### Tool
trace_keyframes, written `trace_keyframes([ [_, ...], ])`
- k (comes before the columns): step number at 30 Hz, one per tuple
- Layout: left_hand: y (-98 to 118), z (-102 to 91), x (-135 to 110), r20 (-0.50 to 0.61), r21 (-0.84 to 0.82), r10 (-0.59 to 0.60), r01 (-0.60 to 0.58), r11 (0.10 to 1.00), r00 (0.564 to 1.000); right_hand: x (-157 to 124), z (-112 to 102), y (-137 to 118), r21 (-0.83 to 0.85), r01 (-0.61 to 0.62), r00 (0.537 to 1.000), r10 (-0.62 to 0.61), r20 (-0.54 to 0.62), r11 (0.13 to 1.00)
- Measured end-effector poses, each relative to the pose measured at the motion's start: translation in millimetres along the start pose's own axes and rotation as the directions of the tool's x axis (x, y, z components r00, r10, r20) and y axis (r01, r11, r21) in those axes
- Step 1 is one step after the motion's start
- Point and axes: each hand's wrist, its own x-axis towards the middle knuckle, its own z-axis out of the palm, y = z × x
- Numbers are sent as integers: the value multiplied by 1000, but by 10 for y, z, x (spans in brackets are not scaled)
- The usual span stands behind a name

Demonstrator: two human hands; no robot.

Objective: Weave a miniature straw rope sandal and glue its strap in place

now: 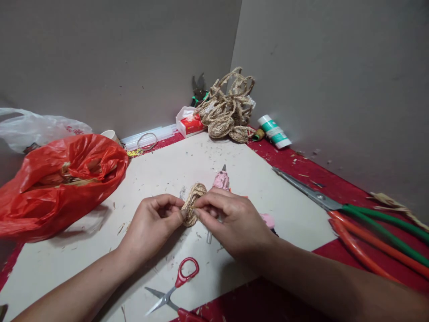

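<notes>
Between my two hands is a small looped piece of braided straw cord (195, 193), held above the pale board (150, 174). My left hand (156, 219) pinches its left edge between thumb and fingertips. From the other side, my right hand (231, 214) pinches the piece near its middle; the exact grip is partly hidden by the fingers. Behind my right hand lies a pink glue gun (221, 180), its nozzle pointing away and most of its body covered. Nearer to me, scissors with red handles (180, 279) lie with blades apart.
A red plastic bag (67, 179) of straw sits at left. Large shears (321, 199) with green and orange handles lie at right. At the back are a heap of braided cord (228, 112), pruning shears (199, 89), a tissue pack (189, 123), glue sticks (157, 136) and a thread roll (274, 131).
</notes>
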Motion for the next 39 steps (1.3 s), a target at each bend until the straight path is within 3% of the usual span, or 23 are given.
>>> trace_keyframes([
  [5, 26, 1, -10, -36, 63, 27, -24, 998, 999, 9, 9, 12, 1, 90, 996, -90, 16, 996],
  [11, 37, 9, -19, -14, 60, 45, -44, 997, 999, -8, -2, 4, -42, 62, 998, -62, 4, 997],
  [15, 37, 6, -29, -20, 107, 89, -86, 990, 996, -21, 9, 23, -64, 133, 991, -132, 18, 989],
  [25, 16, 22, -7, -55, 142, 97, -89, 986, 994, -52, 11, -8, -453, 296, 954, -237, 185, 841],
  [33, 28, -104, 65, 60, 50, -32, 29, 998, 998, -30, -4, 7, -435, 210, 973, -141, 185, 876],
  [39, 51, -109, 55, 86, 115, 10, -20, 993, 996, -19, -39, 22, -402, 201, 975, -144, 167, 893],
])
